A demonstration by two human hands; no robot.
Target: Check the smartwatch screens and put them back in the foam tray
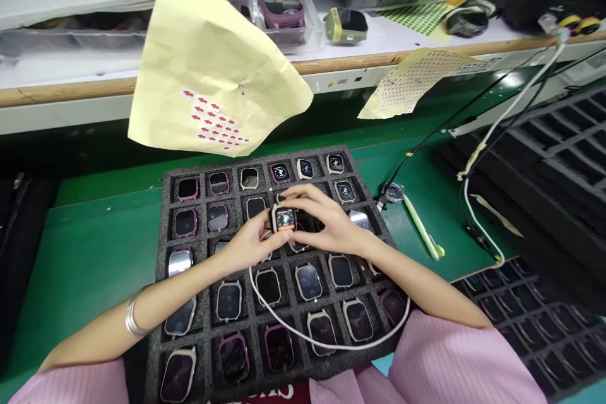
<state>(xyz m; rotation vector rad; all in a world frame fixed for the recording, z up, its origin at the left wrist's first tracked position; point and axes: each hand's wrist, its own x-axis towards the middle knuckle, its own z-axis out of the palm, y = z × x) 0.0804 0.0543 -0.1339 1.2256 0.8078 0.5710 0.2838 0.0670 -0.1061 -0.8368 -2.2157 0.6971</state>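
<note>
Watch (285,219) pinched by left hand (246,245) fingers; right hand (326,218) curled over it, touching.

The left hand (246,243) and right hand (326,224) cover cells at the middle of the foam tray (204,246), hiding their contents. The lit face of the watch (285,219) between them is too small to read. The white cable (331,346) vanishes beneath the left hand; the tray's near-left corner is cut off.
</note>
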